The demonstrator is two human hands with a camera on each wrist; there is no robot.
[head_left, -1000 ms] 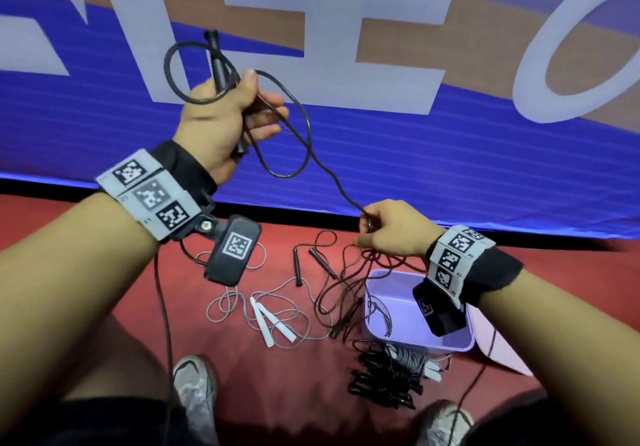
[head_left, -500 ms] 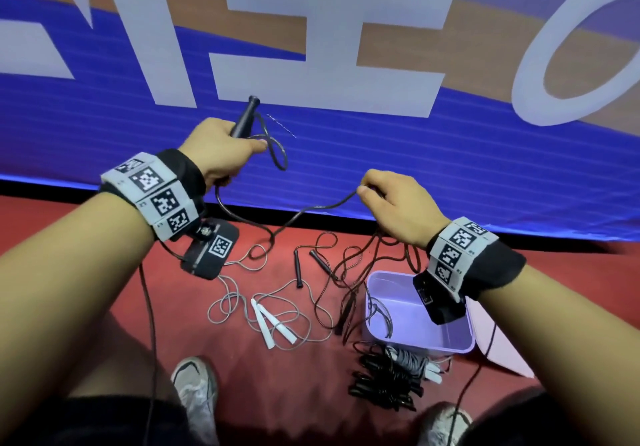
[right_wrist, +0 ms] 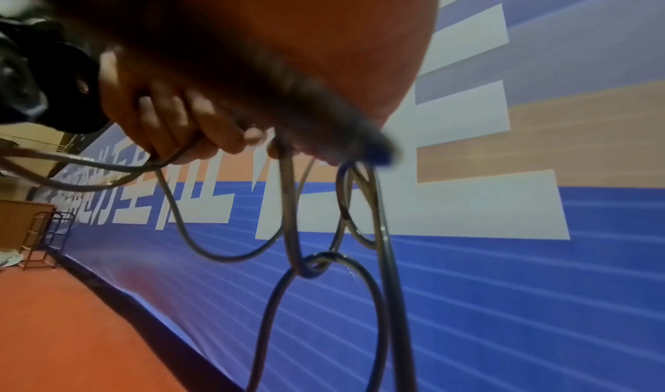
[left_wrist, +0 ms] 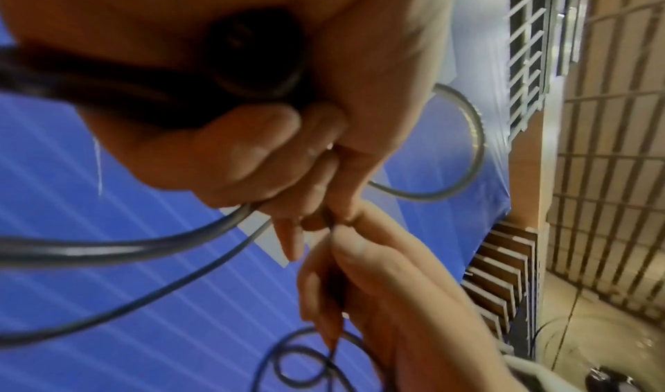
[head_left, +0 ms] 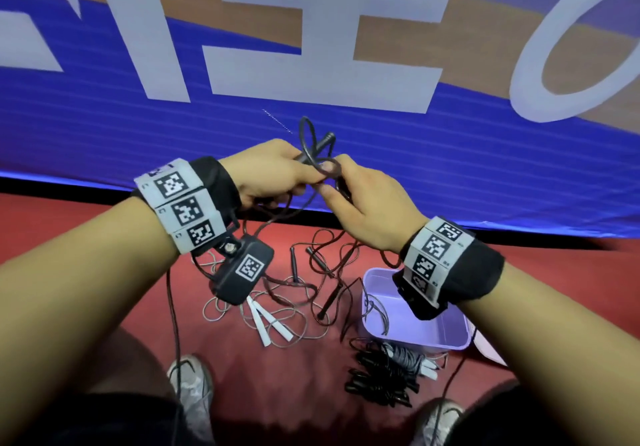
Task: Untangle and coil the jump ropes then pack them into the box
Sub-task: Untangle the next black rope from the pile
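Both hands meet in the middle of the head view, raised in front of a blue banner (head_left: 138,106) with large pale letters. Left hand (head_left: 273,172) has its fingers curled round the black handle (head_left: 320,144) of a dark jump rope (head_left: 306,134), whose tip sticks out up and to the right past the knuckles; the left wrist view shows the handle's butt end deep in the palm with the fingers (left_wrist: 252,153) wrapped under it. Right hand (head_left: 363,203) touches the left at the fingertips and pinches the same rope's cord between thumb and forefinger, one small loop standing above the two hands. From the right wrist view several loops of the cord (right_wrist: 324,259) hang below the fists, crossing one another.

Below, on the red floor (head_left: 104,234), loose ropes lie tangled in the lower middle of the frame: one pale rope with two white handles (head_left: 266,321) side by side, and dark cords with three black handles (head_left: 329,300) that I can count among them; how many dark ropes that makes I cannot tell. A lilac box (head_left: 450,341) stands open at the lower right, under the right wrist, with a bit of thin cord inside. Just in front of it lies a bundle of coiled ropes (head_left: 384,373), black and grey; their number is unclear. Two grey shoes (head_left: 190,386) show at the bottom edge.
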